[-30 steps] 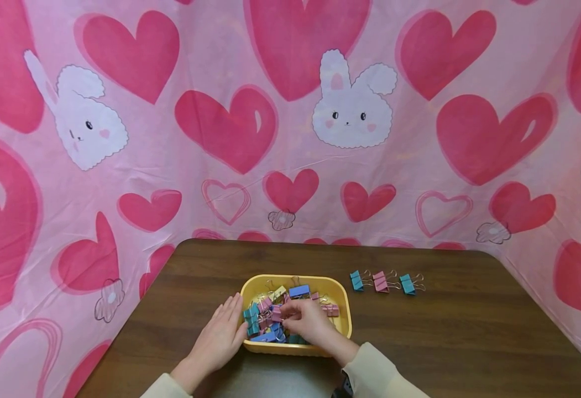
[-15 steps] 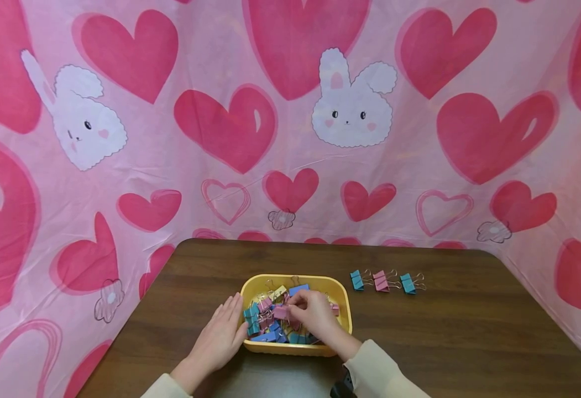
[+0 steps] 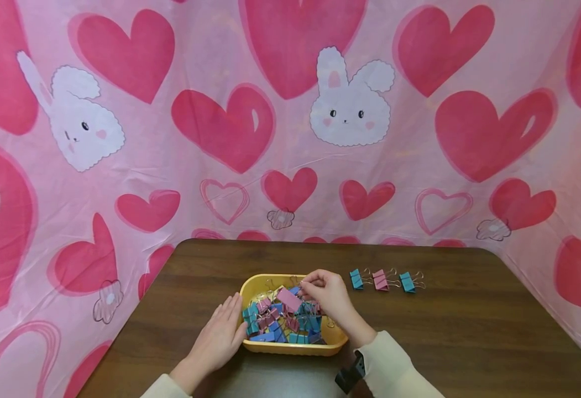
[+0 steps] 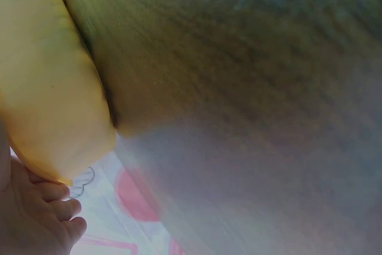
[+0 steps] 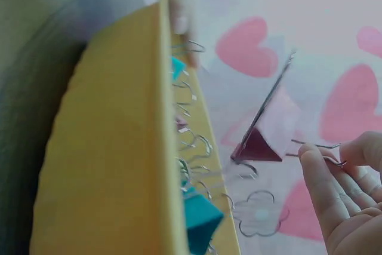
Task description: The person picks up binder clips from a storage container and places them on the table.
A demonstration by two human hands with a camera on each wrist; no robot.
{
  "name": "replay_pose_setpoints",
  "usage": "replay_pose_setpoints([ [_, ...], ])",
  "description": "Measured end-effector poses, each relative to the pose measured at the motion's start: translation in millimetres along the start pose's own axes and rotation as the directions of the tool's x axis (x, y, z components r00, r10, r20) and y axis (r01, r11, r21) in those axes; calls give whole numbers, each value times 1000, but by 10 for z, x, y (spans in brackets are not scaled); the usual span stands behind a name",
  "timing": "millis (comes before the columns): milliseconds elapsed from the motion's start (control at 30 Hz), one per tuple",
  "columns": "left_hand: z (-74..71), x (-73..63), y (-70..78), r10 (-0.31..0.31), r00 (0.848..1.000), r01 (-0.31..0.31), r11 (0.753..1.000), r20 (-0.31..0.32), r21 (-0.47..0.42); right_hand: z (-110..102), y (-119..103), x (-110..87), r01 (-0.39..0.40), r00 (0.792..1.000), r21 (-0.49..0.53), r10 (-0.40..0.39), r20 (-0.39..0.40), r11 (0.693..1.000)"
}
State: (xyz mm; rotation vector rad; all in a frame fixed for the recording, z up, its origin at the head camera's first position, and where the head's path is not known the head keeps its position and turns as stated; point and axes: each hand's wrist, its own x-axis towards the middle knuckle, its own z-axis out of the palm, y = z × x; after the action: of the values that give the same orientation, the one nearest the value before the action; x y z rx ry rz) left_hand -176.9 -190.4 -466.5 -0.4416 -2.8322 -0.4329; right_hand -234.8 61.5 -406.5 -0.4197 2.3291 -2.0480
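"Pink binder clip (image 3: 288,299): where is it?"

"Above the yellow tub (image 3: 295,349), over the loose clips (image 3: 298,338) inside. Right wrist view puts it clear of the rim, heart-print cloth (image 5: 248,46) behind it."

"Grip?"

"Right hand (image 3: 330,290) pinches it by a wire handle, thumb on one side, fingers on the other. Fingertips on the wire, not on the pink body. Broad pink face shows in the head view; from the right wrist, a darker pink end."

"Left hand?"

"Left hand (image 3: 218,331) holds nothing. Fingers straight and together, laid along the tub's left side, thumb near the front corner. Left wrist view catches only part of it, beside the yellow wall."

"Contents of the tub?"

"Jumble of clips: teal, blue, pink. Wire handles stick out at all angles. Too tangled to count."

"Outside it?"

"Three on the dark wooden table (image 3: 449,326), right of the tub, in a row: teal clip (image 3: 356,279), second pink clip (image 3: 381,280), second teal clip (image 3: 407,282). Handles point right. Small gaps between them."

"Person?"

"Pale sleeves (image 3: 399,367), with a black object (image 3: 350,376) at the right wrist. Wrist views partly blurred."
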Motion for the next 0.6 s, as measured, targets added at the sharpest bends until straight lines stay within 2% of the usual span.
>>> replay_pose_setpoints([
  [100,2,-4,1,-2,1000,2,1000,-1,4,-84,-7,29,-61,997,154,67,-32,986],
  [167,-2,-5,4,-9,1000,9,1000,4,0,-146,3,51,-77,995,215,90,-52,974],
  [467,-11,6,10,-9,1000,9,1000,6,-1,-471,67,144,-107,977,396,171,-128,912],
  [600,-13,7,10,-8,1000,8,1000,4,-4,-618,55,158,-112,967,446,201,-157,888],
])
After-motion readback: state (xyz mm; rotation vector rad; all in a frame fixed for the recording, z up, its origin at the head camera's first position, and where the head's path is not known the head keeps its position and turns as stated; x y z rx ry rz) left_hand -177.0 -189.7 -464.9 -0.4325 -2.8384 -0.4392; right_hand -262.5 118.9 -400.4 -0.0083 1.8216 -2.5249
